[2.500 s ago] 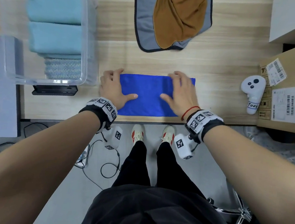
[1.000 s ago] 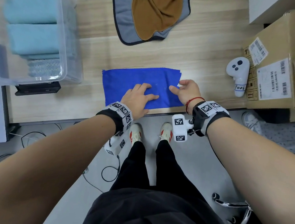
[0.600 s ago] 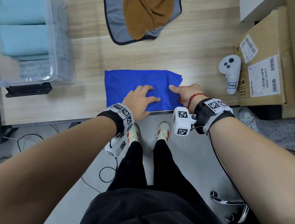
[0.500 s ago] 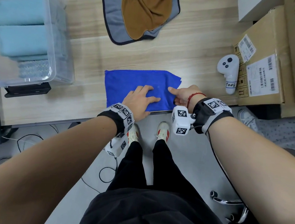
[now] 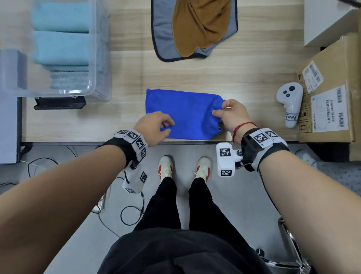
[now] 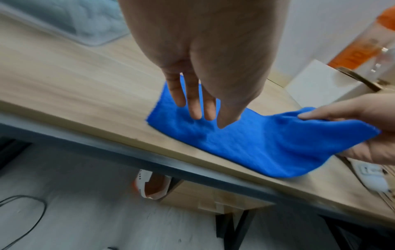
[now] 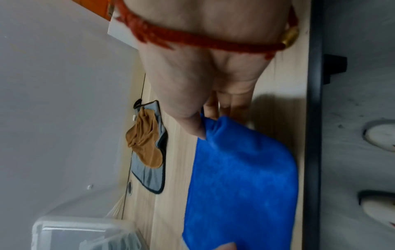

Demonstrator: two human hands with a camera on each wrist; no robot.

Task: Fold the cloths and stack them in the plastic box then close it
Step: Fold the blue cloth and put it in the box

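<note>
1. A bright blue terry cloth (image 5: 183,114), folded into a long rectangle, lies at the centre of the head view on the light wooden table (image 5: 244,81), close to the table's lower edge.
2. The right hand (image 5: 234,117) pinches the cloth's right end between thumb and fingers; in the left wrist view that end is raised off the wood while the rest lies flat.
3. The left hand (image 5: 154,127) rests at the cloth's lower left corner. The left wrist view shows its fingers (image 6: 193,101) straight and close together, tips down on the fabric.
4. A clear plastic storage box (image 5: 100,44) stands in the upper left of the head view, well apart from the blue cloth. It is open, and folded light blue towels (image 5: 61,47) lie stacked inside it.
5. At the top centre of the head view a mustard-brown cloth (image 5: 201,19) lies crumpled on a grey cloth with dark trim (image 5: 162,27), both unfolded.
6. At the right edge of the head view a white handheld controller (image 5: 289,102) lies on the table just beside a brown cardboard carton with shipping labels (image 5: 339,84).
</note>
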